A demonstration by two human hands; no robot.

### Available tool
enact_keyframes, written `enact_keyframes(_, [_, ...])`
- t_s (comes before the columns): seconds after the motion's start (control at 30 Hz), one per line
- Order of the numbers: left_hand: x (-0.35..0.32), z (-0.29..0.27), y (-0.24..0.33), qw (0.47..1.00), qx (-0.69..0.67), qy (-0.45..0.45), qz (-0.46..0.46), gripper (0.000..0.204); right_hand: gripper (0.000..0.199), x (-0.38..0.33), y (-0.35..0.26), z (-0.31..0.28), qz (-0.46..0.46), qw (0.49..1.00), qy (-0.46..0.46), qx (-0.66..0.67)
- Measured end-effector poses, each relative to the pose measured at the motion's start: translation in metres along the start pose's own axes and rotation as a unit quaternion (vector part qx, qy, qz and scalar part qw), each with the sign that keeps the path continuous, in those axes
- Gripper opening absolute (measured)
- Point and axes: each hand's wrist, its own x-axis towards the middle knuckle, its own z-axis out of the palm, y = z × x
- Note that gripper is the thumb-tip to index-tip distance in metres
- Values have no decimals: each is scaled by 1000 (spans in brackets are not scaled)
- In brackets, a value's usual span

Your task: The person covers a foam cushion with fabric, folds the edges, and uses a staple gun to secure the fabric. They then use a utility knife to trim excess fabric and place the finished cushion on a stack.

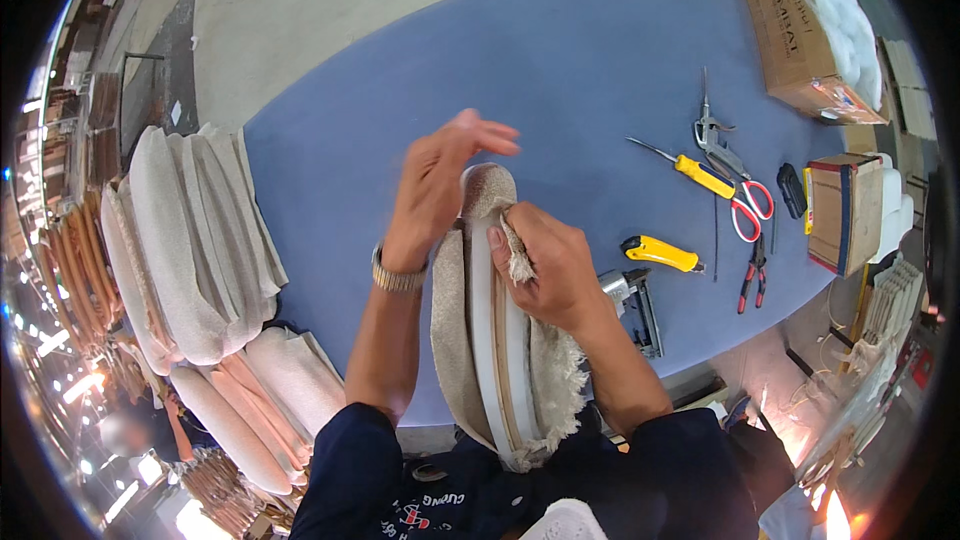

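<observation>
A long curved padded piece point(486, 340), with white foam and a thin wood strip along its length, stands lengthwise against my body at the front of the table. Beige woven fabric point(452, 330) wraps its rounded far end and hangs down both sides, frayed along the right edge. My right hand point(545, 258) is closed on the fabric edge near the far end, its thumb pressed against the foam side. Beside the rounded tip, my left hand point(440, 180) is raised with fingers stretched out and slightly blurred, holding nothing. A metal watch circles the left wrist.
On the blue table point(400, 80), to the right, lie a staple gun point(635, 310), yellow utility knife point(660, 253), yellow screwdriver point(705, 176), air blow gun point(715, 140), scissors point(750, 210) and pliers point(752, 285). Cardboard box point(790, 40) stands far right; fabric-covered pads point(190, 240) stack left.
</observation>
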Motion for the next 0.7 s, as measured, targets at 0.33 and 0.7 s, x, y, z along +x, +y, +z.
enact_keyframes(0.33, [-11, 9, -16, 979, -79, -75, -171, 64, 22, 8, -6, -10, 83, 996, 6, 13])
enact_keyframes(0.7, [-29, 12, -21, 994, -101, 39, -3, 49, 16, 10, -16, -3, 95, 994, 21, -45])
